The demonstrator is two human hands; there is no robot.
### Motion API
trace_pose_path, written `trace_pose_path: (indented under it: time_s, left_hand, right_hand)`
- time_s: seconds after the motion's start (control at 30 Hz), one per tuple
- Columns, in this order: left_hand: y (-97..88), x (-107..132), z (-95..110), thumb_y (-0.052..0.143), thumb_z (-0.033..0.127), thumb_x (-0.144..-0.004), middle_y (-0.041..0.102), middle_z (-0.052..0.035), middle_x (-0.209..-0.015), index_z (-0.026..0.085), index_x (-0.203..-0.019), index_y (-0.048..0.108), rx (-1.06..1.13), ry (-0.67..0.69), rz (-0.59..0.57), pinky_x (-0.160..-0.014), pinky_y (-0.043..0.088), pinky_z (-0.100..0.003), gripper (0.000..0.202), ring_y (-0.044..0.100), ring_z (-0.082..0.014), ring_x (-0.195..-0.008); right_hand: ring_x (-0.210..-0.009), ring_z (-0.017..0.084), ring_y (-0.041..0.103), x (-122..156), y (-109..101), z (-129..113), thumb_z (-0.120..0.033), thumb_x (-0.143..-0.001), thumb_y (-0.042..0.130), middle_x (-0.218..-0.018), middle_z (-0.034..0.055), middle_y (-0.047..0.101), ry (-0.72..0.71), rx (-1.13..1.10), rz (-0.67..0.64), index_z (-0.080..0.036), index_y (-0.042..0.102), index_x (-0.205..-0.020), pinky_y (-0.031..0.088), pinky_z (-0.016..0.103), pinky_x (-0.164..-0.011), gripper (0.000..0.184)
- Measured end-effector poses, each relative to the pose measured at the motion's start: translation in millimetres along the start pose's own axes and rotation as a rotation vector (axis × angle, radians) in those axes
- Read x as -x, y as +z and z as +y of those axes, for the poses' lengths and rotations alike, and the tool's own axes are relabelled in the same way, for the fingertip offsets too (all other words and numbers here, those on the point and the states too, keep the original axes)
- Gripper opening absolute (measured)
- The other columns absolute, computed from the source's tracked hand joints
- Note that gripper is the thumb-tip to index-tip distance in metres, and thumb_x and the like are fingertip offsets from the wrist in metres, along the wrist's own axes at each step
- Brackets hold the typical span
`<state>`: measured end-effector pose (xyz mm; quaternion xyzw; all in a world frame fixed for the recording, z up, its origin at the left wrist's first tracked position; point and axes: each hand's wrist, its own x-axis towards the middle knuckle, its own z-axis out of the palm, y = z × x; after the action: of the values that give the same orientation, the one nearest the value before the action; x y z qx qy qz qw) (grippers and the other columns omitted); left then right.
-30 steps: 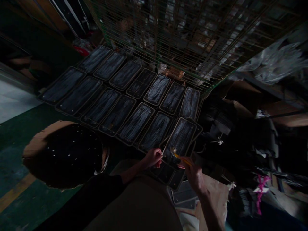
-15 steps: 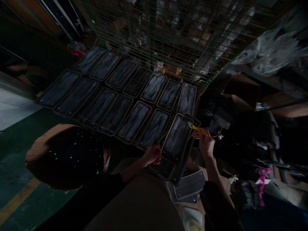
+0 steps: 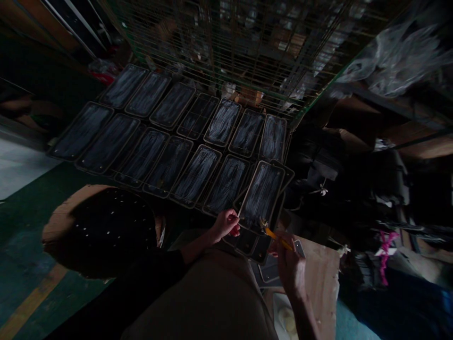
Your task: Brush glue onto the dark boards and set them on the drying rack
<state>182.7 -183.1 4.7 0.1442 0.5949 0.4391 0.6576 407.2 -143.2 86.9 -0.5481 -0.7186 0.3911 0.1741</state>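
Note:
My right hand (image 3: 290, 264) is closed around the yellow handle of a small brush (image 3: 274, 233). Its bristle end rests at the near end of a dark rectangular panel (image 3: 262, 191), whose face carries whitish streaks. My left hand (image 3: 226, 224) pinches the near left edge of that panel. The panel lies over other dark panels at the right end of two rows. Several similar streaked panels, such as one pale-streaked panel (image 3: 198, 174), lie side by side to the left.
A green wire mesh cage (image 3: 212, 52) stands behind the rows. At lower left is a round cardboard container (image 3: 63, 222) with a dark, white-dotted top. A cardboard surface (image 3: 320, 278) with a white container (image 3: 283, 311) is at lower right. Dark bundles (image 3: 322, 165) lie at right.
My right hand has drawn the brush from the panel's far right corner down to its near end. My left hand stays at the panel's edge. The view has shifted slightly.

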Motion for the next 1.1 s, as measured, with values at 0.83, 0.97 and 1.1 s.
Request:
trace_pose_path:
  time_s: [0.83, 0.97, 1.1]
  left_hand:
    - [-3.2, 1, 9, 0.062, 0.033, -0.081, 0.057, 0.0028, -0.052, 0.016, -0.080, 0.047, -0.117, 0.052, -0.025, -0.037, 0.044, -0.019, 0.023, 0.057, -0.0112, -0.037]
    - [-5.3, -4, 4, 0.064, 0.036, -0.079, 0.057, 0.0028, -0.051, 0.016, -0.078, 0.045, -0.120, 0.064, -0.058, -0.035, 0.042, -0.019, 0.027, 0.056, -0.0123, -0.035]
    - [-5.1, -7, 1, 0.066, 0.043, -0.076, 0.056, 0.0032, -0.050, 0.017, -0.075, 0.043, -0.097, 0.062, -0.078, -0.033, 0.041, -0.019, 0.035, 0.056, -0.0129, -0.035]
  right_hand:
    - [-0.063, 0.022, 0.069, -2, 21, -18, -0.048, -0.095, 0.045, -0.072, 0.0034, 0.070, 0.085, -0.199, 0.306, -0.023, 0.060, -0.095, 0.053, 0.030, -0.054, 0.029]
    - [-0.057, 0.020, 0.068, -21, 28, -6, -0.050, -0.094, 0.046, -0.069, 0.0007, 0.070, 0.083, -0.339, 0.143, -0.022, 0.057, -0.095, 0.054, 0.030, -0.052, 0.030]
    - [-0.055, 0.020, 0.067, -69, 17, 17, -0.053, -0.089, 0.053, -0.065, -0.0002, 0.069, 0.066, -0.401, 0.234, -0.018, 0.058, -0.097, 0.055, 0.030, -0.054, 0.036]
